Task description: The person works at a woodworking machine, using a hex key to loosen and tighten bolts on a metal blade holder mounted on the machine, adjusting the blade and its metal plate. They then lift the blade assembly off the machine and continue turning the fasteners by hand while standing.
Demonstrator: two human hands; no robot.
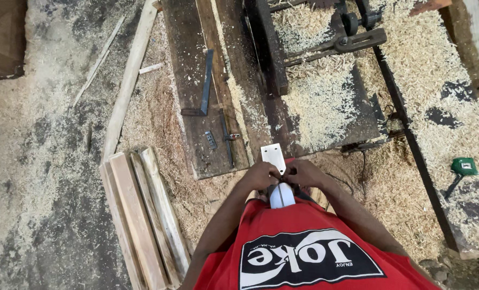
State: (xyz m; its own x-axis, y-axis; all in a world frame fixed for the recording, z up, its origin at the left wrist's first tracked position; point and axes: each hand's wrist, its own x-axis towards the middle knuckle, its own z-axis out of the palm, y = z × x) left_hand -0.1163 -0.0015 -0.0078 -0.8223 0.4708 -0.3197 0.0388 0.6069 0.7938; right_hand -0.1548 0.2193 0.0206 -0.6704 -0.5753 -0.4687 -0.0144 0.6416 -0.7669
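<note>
I look down past my red shirt at both hands held close to my belly. My left hand (pixel 260 177) and my right hand (pixel 303 174) meet around a small white object (pixel 281 196) with a dark line down it. A flat pale plate with small holes (pixel 273 156) sticks up just beyond my fingers. Whether both hands grip the same piece I cannot tell. The hands hover at the near edge of a dark wooden workbench (pixel 188 64).
A metal try square (pixel 204 86), a small dark block (pixel 211 140) and a thin marking tool (pixel 227 140) lie on the bench. Several planks (pixel 140 215) lie on the sawdust floor at left. A shavings-covered machine (pixel 325 91) stands right; a green tape measure (pixel 463 166) lies far right.
</note>
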